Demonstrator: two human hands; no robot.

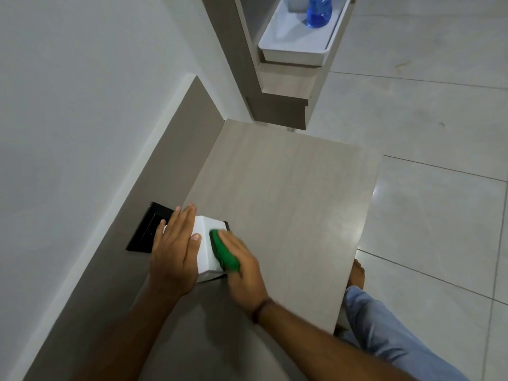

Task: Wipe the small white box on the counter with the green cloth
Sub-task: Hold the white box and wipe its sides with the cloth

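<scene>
box: small white cardboard-looking box (pixel 206 243) on the grey wood-grain counter (pixel 288 193), around 7 o'clock
left hand (pixel 173 251): flat on top, fingers together, pinning it so it won't slide
right hand (pixel 242 268): fingers pressing the folded green cloth (pixel 224 253) against its right side, mid-wipe I'd say

white box (pixel 204 243), green cloth (pixel 224 253), grey woodgrain counter (pixel 275 188), black wall plate (pixel 145 232), blue bottle (pixel 319 9).

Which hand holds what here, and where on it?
Left hand steadies the small white box, palm flat over its top-left side. Right hand presses the green cloth against its right face.
</scene>
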